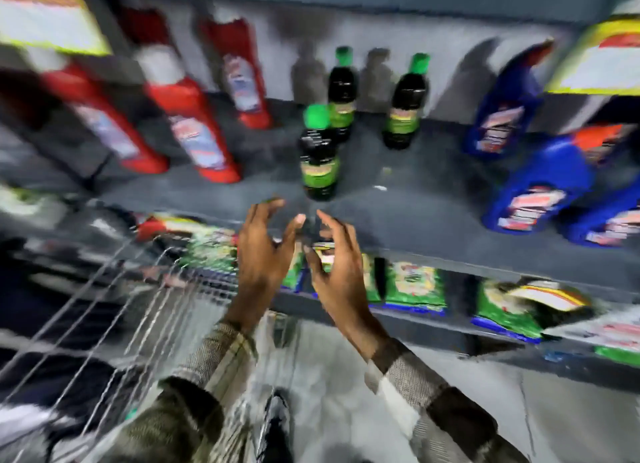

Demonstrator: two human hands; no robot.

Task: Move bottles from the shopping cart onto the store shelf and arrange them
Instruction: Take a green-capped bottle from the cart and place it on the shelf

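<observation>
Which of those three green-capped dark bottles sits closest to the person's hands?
The front bottle, standing alone near the shelf edge. The other two stand farther back near the wall.

Front bottle point(318, 154): dark body, green cap, green label
Left bottles point(188, 130): red, pale labels
Right jugs point(540, 188): blue, red-and-white labels
Shelf point(433, 185): dark grey
Sleeves point(408, 383): brown-and-cream plaid
Lower packets point(414, 287): green
Shopping cart point(114, 306): silver wire
</observation>
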